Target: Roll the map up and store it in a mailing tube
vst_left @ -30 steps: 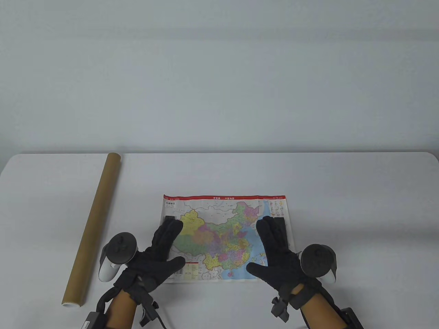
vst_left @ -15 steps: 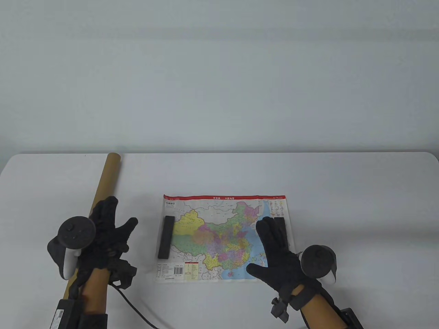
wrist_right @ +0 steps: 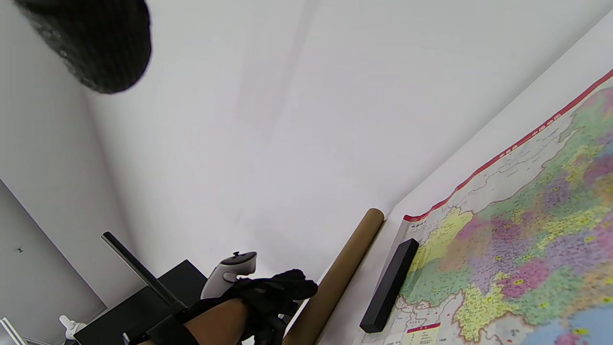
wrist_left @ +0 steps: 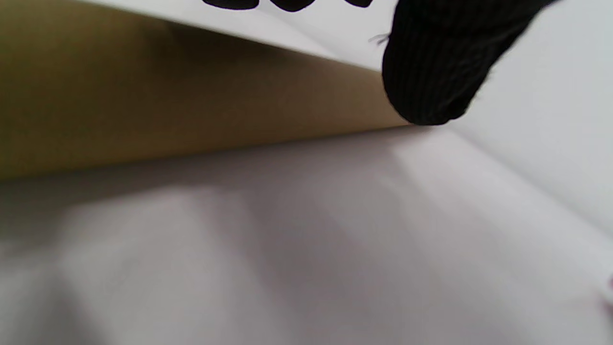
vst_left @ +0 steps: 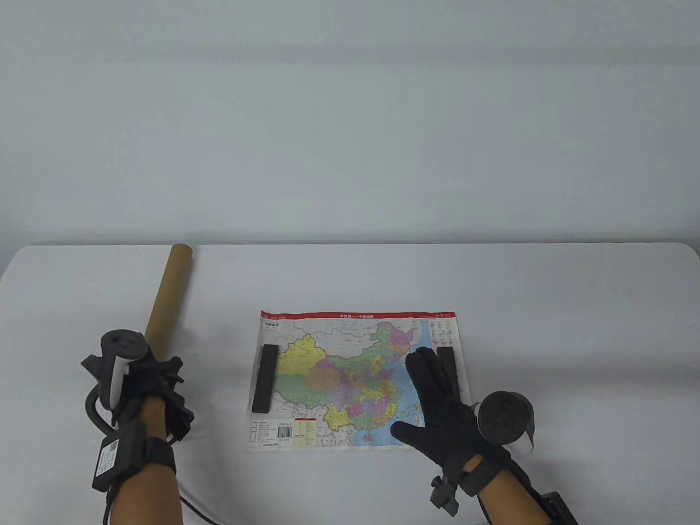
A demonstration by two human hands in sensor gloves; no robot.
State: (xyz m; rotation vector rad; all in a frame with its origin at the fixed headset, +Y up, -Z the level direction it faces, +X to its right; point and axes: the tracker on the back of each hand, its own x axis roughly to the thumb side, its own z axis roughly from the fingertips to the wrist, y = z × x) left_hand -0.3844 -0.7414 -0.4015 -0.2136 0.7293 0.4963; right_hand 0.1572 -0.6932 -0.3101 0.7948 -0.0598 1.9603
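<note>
Left hand grip: wrapped around the mailing tube partway along its length, fingers curled over the far side. Left wrist view shows one gloved fingertip against the brown tube wall; can't tell from it how tight the hold is. Tube's far end sits near the desk's back-left edge; its near end is hidden behind the left hand and forearm.

Right hand grip: wide, fingers together and extended, thumb splayed, palm flat on the right part of the map. Holds nothing, just presses the sheet down.

Map lies flat and unrolled in the middle of the desk, red title band on the far edge. Two black bar weights on it: left bar along the left edge, right bar along the right edge, just beside the right hand's fingers. Tube is well apart from the map, to its left.

Desk top is white, rounded corners. Plain pale wall behind. Right wrist view picks up dark equipment and a black rod off the desk's left side.
</note>
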